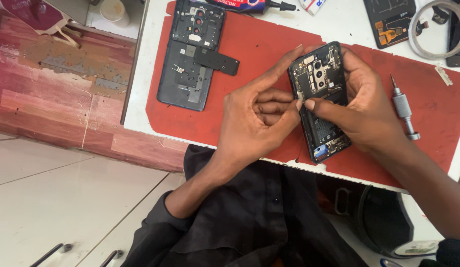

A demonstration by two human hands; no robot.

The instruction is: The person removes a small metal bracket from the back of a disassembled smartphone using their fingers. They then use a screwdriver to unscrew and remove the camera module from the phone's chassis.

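opened phone — black | mat — red | screwdriver — silver

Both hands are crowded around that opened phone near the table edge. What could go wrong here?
The opened phone lies near the front edge of the red mat; a slip could perhaps send it off the table. The left hand and right hand pinch at a tiny part beside the bare circuit board, so it might get dropped or bent. The small screwdriver lies loose by the right wrist and could roll or be knocked away.
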